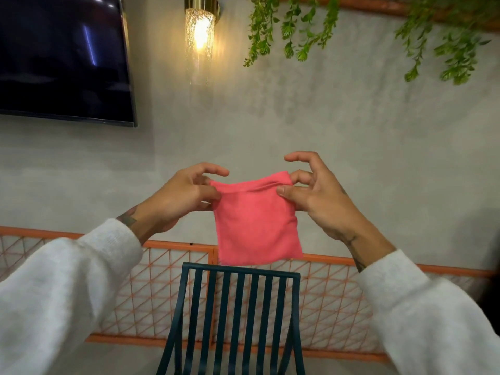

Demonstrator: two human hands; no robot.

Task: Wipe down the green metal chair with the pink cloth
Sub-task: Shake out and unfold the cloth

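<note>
A folded pink cloth (255,223) hangs in the air in front of me, held up by its two top corners. My left hand (184,196) pinches the top left corner between thumb and fingers. My right hand (316,193) pinches the top right corner, its other fingers spread. Below the cloth stands the dark green metal chair (238,318); only its slatted backrest shows, its top rail just under the cloth's lower edge. The seat is out of view.
An orange wire-mesh railing (338,301) runs along the grey wall behind the chair. A dark screen (62,58) hangs at the upper left, a lit wall lamp (200,33) at the top middle, and green hanging plants (292,25) at the top right.
</note>
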